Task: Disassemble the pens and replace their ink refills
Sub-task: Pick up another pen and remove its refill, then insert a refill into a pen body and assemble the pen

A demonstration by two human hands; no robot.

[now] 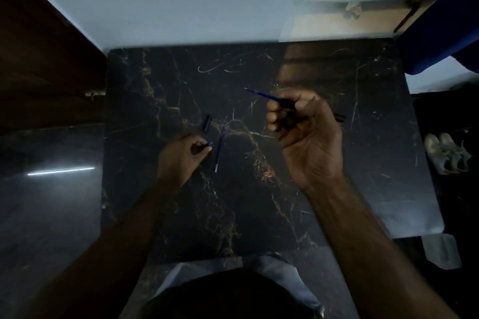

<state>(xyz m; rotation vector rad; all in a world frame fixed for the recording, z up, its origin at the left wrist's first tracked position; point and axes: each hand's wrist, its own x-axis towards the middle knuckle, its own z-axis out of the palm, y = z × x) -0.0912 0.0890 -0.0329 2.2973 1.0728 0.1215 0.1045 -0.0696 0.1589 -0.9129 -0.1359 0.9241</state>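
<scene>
A: Straight to the pen. It's up in the right hand, a dark barrel with a blue refill poking out toward the far left, tip in the air above the table.

B: And that grip?

A: Fingers curled tight around the barrel, a closed fist. The back end of the barrel sticks out past the hand on the right.

B: Over to the left hand.

A: It's low on the tabletop, fingers pinched together on a small dark piece with a fleck of blue at its end. Too dim to say what part it is.

B: Anything loose?

A: Yes, a spare blue refill lies flat on the table just beside the left fingertips, running near to far. Just beyond it, a short black cap rests on the surface, apart from both hands.

B: And the setting?

A: Black marble top with gold veins, a pale wall behind, a pair of shoes on the floor off to the right.
</scene>
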